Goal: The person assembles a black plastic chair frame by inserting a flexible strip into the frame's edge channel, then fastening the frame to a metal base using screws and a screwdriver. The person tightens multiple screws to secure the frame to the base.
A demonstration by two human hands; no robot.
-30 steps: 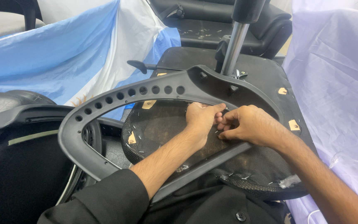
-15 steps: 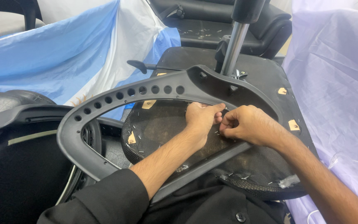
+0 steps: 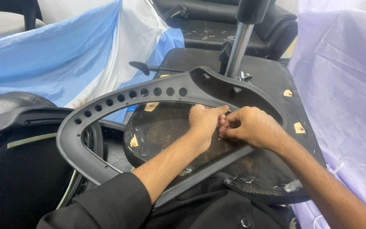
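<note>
Seeing small tan labels (image 3: 300,127) at 3 o'clock on the upturned seat base (image 3: 272,80), we press our left hand (image 3: 203,121) and right hand (image 3: 249,126), fingers curled, on the grey frame (image 3: 119,99); what they pinch we cannot tell.

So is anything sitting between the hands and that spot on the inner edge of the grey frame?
Nothing visible. The left hand and right hand already meet at the inner edge of the grey perforated frame, fingertips touching it above the dark mesh seat underside. What the fingers pinch is too small to tell.
</note>
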